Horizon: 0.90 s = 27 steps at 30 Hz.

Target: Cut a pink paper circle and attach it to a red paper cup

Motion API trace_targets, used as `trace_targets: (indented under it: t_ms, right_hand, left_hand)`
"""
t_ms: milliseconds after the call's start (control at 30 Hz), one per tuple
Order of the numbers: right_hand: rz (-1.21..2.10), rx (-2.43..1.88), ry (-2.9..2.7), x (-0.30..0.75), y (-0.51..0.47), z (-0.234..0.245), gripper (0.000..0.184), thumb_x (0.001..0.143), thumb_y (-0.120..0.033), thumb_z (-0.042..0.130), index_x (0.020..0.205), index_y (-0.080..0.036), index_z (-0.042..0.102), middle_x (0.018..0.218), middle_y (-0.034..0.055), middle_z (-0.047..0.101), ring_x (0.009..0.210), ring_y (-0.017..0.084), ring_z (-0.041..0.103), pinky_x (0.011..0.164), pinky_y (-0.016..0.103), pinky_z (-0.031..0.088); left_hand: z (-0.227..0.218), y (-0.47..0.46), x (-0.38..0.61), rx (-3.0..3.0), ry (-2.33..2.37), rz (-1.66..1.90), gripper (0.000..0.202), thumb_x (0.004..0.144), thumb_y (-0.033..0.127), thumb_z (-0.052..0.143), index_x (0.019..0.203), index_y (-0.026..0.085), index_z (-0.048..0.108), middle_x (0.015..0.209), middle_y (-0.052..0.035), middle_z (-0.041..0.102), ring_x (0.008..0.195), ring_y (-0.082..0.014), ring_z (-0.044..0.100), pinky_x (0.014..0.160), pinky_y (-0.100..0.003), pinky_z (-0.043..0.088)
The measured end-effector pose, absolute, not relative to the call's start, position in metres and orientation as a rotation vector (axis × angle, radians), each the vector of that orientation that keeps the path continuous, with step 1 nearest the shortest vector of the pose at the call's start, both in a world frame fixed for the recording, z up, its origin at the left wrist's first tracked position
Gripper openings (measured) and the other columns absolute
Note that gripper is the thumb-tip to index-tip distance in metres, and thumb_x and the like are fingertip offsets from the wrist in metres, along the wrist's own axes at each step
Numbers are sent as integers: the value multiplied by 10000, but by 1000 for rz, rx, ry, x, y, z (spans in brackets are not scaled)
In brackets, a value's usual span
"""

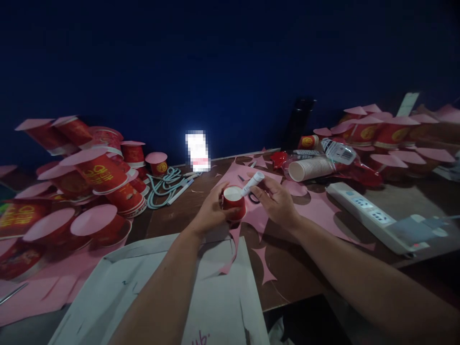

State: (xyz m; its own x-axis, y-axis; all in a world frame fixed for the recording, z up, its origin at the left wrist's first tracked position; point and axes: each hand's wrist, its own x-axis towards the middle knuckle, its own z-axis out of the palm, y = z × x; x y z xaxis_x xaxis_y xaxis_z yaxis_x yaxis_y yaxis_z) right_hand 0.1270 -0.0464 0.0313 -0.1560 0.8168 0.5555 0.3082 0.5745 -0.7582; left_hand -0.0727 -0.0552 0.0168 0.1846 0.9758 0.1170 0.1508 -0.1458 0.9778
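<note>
My left hand (216, 209) is wrapped round a red paper cup (235, 212), whose white round end faces up. In my right hand (278, 200) is a white glue stick (254, 182), slanted down with its lower end at the cup's rim; I cannot tell whether it touches the white surface. Just behind the cup, the dark scissors (253, 197) lie partly hidden by the glue stick and my right hand. Pink paper (316, 211) with round cut-outs spreads under and around both hands, and a curved pink scrap (265, 265) lies in front.
Stacked red cups with pink discs (93, 219) crowd the left; more cups (393, 130) stand far right. A bagged sleeve of cups (312, 168), a power strip (359, 211), a coiled cable (161, 187), a lit screen (197, 149) and a white board (151, 273) surround the work area.
</note>
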Motion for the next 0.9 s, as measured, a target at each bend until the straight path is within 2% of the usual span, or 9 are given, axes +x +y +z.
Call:
trace_targets:
  t_ms: [200,333,433,567,733,900]
  right_hand:
    - [587,-931,-1722,127,-46,32,366,902,-399,564,1207,-204,615,1099,66,694,962,205,653,884,349,518]
    - [604,-935,-1733,127,-46,31,386,906,-416,554,1224,-204,608,1021,65,706,946,209,654,893,358,518]
    - [608,-933,-1735,127,-46,32,394,908,-421,549,1236,-209,601,1028,66,704,955,212,653,899,361,518]
    - [611,-905,-1730,127,-47,34,373,914,-399,544,1232,-212,602,1092,68,695,997,212,648,917,357,509]
    - [573,-933,-1724,127,-47,34,363,907,-390,557,1222,-218,611,1138,69,688,1010,219,649,911,368,510]
    - [587,-917,-1717,127,-47,34,371,904,-392,565,1222,-206,612,1124,68,695,966,206,661,863,335,524]
  left_hand:
    - [16,-58,-66,1542,1173,1172,912,527,231,864,1355,251,481,1421,-152,420,1200,-290,509,973,-439,444]
    - [19,-59,-66,1475,1170,1143,874,549,176,841,1348,244,494,1300,-143,535,1126,-291,555,937,-461,464]
    - [22,-58,-70,1457,1118,1056,888,571,161,819,1378,228,454,1277,-141,560,1080,-269,584,928,-449,474]
    - [22,-58,-71,1490,1098,1032,932,567,191,831,1401,210,415,1344,-141,509,1166,-270,541,1017,-454,414]
    - [12,-58,-68,1593,1249,1176,938,504,242,876,1355,224,482,1408,-142,428,1286,-318,424,1074,-479,345]
    - [14,-55,-72,1494,1119,1069,981,561,233,853,1423,211,385,1369,-165,481,1188,-298,521,1001,-469,425]
